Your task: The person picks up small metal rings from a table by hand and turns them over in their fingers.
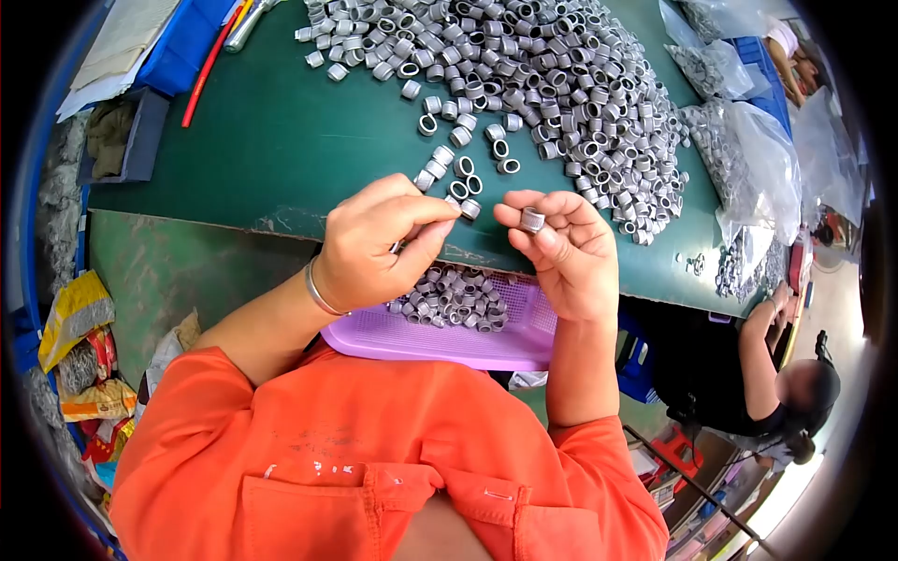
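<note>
Between the thumb and fingers of my right hand (566,245) is one small grey metal ring (532,220), held just above the table's front edge. My left hand (382,238) is closed in a pinch beside a few loose rings; part of a ring shows under its fingers, and what the fingertips hold is too small to tell. Several rings (465,187) lie loose on the green table (253,159) in front of my hands. A large heap of rings (561,84) covers the back. Below my hands, a purple basket (440,348) holds more rings.
Plastic bags of parts (748,159) lie on the right of the table. A person in dark clothes (720,365) is at the right. A grey bin (140,140), a blue tray (187,47) and a red rod (208,70) are at the left. Sacks (94,374) stand on the floor.
</note>
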The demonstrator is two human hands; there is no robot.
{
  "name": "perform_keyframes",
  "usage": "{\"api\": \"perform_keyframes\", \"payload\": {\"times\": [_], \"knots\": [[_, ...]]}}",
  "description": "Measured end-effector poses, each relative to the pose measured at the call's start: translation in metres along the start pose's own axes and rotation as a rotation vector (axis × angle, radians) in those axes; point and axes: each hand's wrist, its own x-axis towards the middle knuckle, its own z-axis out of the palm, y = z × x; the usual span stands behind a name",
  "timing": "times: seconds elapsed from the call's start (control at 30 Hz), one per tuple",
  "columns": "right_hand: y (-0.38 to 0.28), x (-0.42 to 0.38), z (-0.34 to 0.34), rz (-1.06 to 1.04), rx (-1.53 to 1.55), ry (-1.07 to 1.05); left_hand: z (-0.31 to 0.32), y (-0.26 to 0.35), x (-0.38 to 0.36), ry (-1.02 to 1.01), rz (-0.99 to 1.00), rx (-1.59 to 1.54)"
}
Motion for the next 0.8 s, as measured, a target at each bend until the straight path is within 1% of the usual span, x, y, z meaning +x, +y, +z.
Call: {"api": "perform_keyframes", "payload": {"times": [0.03,0.1,0.17,0.23,0.27,0.3,0.37,0.4,0.43,0.5,0.53,0.57,0.63,0.67,0.7,0.77,0.8], "knots": [[0.0,-0.001,-0.001,-0.001,-0.003,0.004,-0.001,0.001,0.0,-0.01,-0.03,0.006],[0.002,-0.004,0.001,-0.057,0.138,-0.104,-0.001,0.0,0.0,-0.013,-0.029,0.008],[0.002,-0.006,0.001,-0.035,0.141,-0.111,0.001,-0.004,-0.001,0.016,0.032,-0.006],[0.007,-0.005,-0.003,-0.198,-0.076,-0.291,0.001,-0.003,-0.001,0.021,0.023,0.0],[0.005,-0.004,0.0,-0.205,-0.172,-0.267,0.0,-0.003,-0.001,0.021,0.014,0.004],[0.003,0.001,0.0,-0.207,-0.172,-0.272,0.0,-0.003,0.0,0.023,0.018,0.008],[0.0,0.016,0.0,-0.482,-1.064,-0.069,-0.001,-0.001,-0.001,0.012,-0.004,0.003],[0.001,0.023,0.016,-0.557,-1.265,0.111,-0.001,-0.001,-0.001,0.01,-0.011,0.006],[0.007,0.031,0.021,-0.617,-1.389,0.216,-0.001,-0.001,-0.002,0.009,-0.007,0.009],[0.015,0.041,0.011,-0.672,-1.538,0.201,-0.003,0.0,-0.001,0.024,-0.024,0.014],[0.014,0.039,0.011,-0.65,-1.458,0.206,-0.004,0.0,0.0,0.029,-0.019,0.02],[0.011,0.033,0.014,-0.5,-1.293,0.242,-0.005,0.0,0.0,0.04,-0.036,0.005],[0.012,0.027,0.006,-0.251,-0.693,0.191,-0.004,0.0,-0.001,0.051,-0.062,-0.016],[0.009,0.022,0.005,-0.213,-0.566,0.16,-0.003,-0.001,-0.001,0.057,-0.051,-0.015],[0.008,0.019,0.004,-0.21,-0.57,0.169,-0.001,-0.001,-0.001,0.061,-0.039,-0.015],[0.007,0.014,0.003,-0.229,-0.319,0.1,0.0,-0.001,0.0,0.051,-0.031,-0.012],[0.007,0.012,0.003,-0.228,-0.264,0.087,0.0,-0.001,-0.001,0.055,-0.04,-0.013]]}}
